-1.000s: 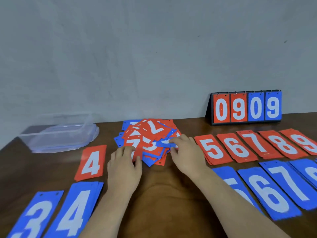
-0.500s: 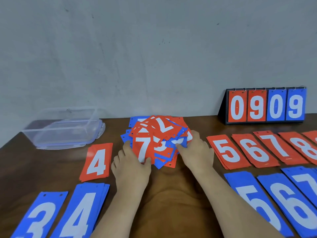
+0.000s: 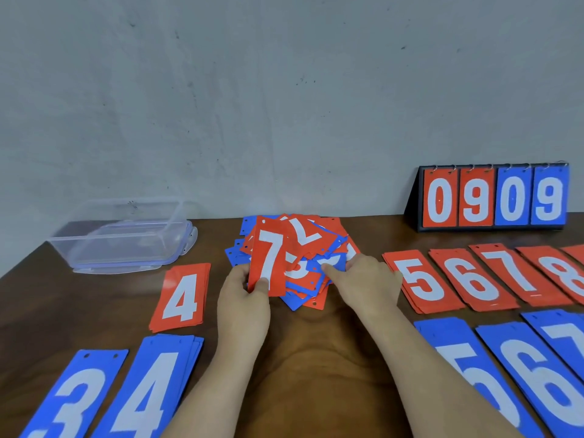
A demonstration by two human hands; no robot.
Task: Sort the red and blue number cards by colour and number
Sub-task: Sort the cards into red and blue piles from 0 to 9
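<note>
Sorting of number cards on a brown wooden table [image 3: 316, 358], head view. We read the held card first: a red 7 card [image 3: 268, 263], white digit upright to the person. Its long axis runs from the near edge toward the wall [image 3: 284, 105], and it is held above the left side of the mixed pile [image 3: 328, 229]. The left hand [image 3: 245, 301] pinches its lower edge between thumb and bent fingers. The right hand [image 3: 363, 279] rests on the pile's right side with fingers bent, one fingertip [image 3: 327, 269] touching a blue card [image 3: 335, 262]. We cannot tell whether it grips that card. In the pile, red and blue cards overlap at many angles, and a second red 7 [image 3: 305, 237] lies turned sideways on top.

Sorted stacks lie flat, long axes pointing away from the person, digits upright.
- **Red:** we count five readable stacks. The red 4 stack [image 3: 181, 297] lies left of the left hand. The red 5 stack [image 3: 417, 279], red 6 stack [image 3: 471, 278], red 7 stack [image 3: 518, 270] and red 8 stack [image 3: 562, 273] lie right of the right hand.
- **Blue:** we count five in the near row. The blue 3 card [image 3: 72, 396] and blue 4 stack [image 3: 148, 390] are at left. The blue 5 stack [image 3: 467, 374], blue 6 stack [image 3: 537, 374] and blue 7 stack [image 3: 565, 336] are at right, partly cropped. The blue 3 card shows two punched holes at its far edge.

At back right a flip scoreboard [image 3: 493, 197] reads 0 9 0 9: two red leaves, then two blue, hung on rings. At back left stands one clear plastic container [image 3: 126, 235].
</note>
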